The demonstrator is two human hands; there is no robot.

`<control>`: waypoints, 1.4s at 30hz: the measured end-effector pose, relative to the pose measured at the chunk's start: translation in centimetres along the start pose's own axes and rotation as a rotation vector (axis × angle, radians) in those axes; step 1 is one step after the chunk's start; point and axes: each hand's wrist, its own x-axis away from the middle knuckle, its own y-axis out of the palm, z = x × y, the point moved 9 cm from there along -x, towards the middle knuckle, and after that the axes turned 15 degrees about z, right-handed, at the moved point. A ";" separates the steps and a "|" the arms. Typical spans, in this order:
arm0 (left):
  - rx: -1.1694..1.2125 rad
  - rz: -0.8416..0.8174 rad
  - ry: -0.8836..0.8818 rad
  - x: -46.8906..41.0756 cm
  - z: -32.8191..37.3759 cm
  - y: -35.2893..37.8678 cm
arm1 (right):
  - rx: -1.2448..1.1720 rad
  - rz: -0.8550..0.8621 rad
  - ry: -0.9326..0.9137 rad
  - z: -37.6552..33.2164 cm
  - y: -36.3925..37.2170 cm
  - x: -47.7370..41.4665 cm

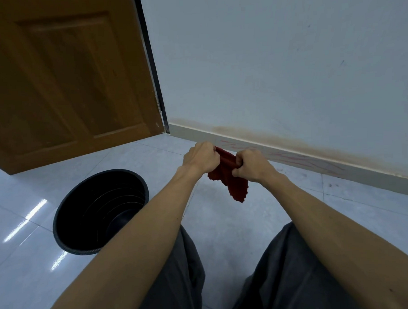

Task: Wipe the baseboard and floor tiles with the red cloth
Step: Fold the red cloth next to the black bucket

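both hands are up in front of the person, above the floor tiles and just short of the baseboard. the left hand and the right hand each grip the red cloth with fingers curled tight round its rolled upper edge, fists close together, the cloth stretched between them. the rest of the cloth hangs down loose below the hands, its ragged lower edge clear of the floor. the baseboard runs along the foot of the pale wall, with faint red scribbles on it and a brownish stain just above. to the left, a black bucket stands on the tiles, well apart from the cloth. a wooden door stands behind it. grey trousers show at the bottom.
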 end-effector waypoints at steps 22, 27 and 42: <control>0.037 -0.044 0.253 0.9 3.6 0.4 | -0.401 0.033 0.184 0.6 -3.3 1.6; 0.157 0.069 0.185 1.1 4.4 -1.5 | -0.681 0.105 0.247 -0.7 -4.3 2.7; 0.073 0.056 0.137 0.9 1.7 0.7 | -0.525 -0.052 0.050 -2.4 -0.3 -0.7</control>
